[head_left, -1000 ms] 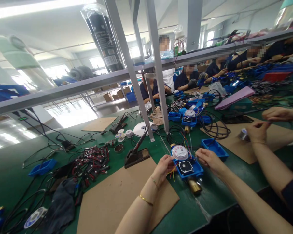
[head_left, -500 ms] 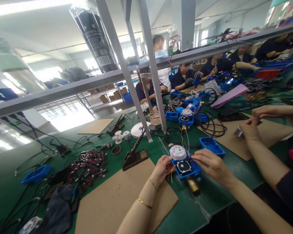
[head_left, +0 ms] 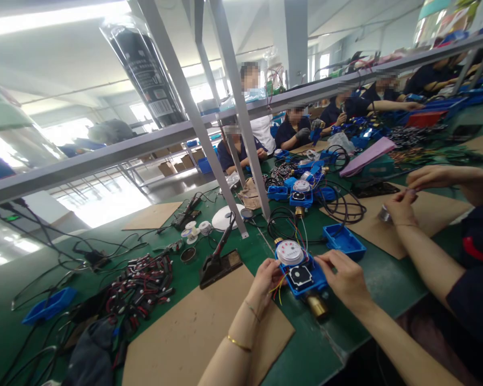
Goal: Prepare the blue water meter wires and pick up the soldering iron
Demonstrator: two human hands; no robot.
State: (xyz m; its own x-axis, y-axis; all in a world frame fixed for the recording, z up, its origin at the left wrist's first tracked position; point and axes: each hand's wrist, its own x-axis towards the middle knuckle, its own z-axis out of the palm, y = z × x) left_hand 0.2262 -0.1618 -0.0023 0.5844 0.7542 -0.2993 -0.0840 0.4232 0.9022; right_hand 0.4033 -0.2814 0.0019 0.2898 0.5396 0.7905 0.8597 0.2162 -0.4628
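Note:
A water meter [head_left: 300,276] with a blue housing, a round white dial and brass pipe ends lies tilted on the green bench near the front edge. My left hand [head_left: 266,279] grips its left side, the fingers partly hidden behind the housing. Yellow and red wires [head_left: 279,287] stick out beside those fingers. My right hand [head_left: 344,276] is at the meter's right edge, thumb and fingers pinched together; what lies between them is too small to make out. Thin coloured wires [head_left: 304,233] and a black cable [head_left: 279,221] run from behind the dial.
Cardboard [head_left: 193,327] lies at the left, with a soldering iron in its stand [head_left: 221,262] behind it. A heap of red-and-black leaded parts [head_left: 145,287] is further left. A blue tray [head_left: 344,241] sits behind my right hand. A co-worker's hands [head_left: 404,201] work at the right. Shelf posts [head_left: 241,112] rise ahead.
The view has shifted slightly. My right hand's fingers have drawn together more at the meter's edge, with the hand a little more upright. My left hand stays at the meter's left side.

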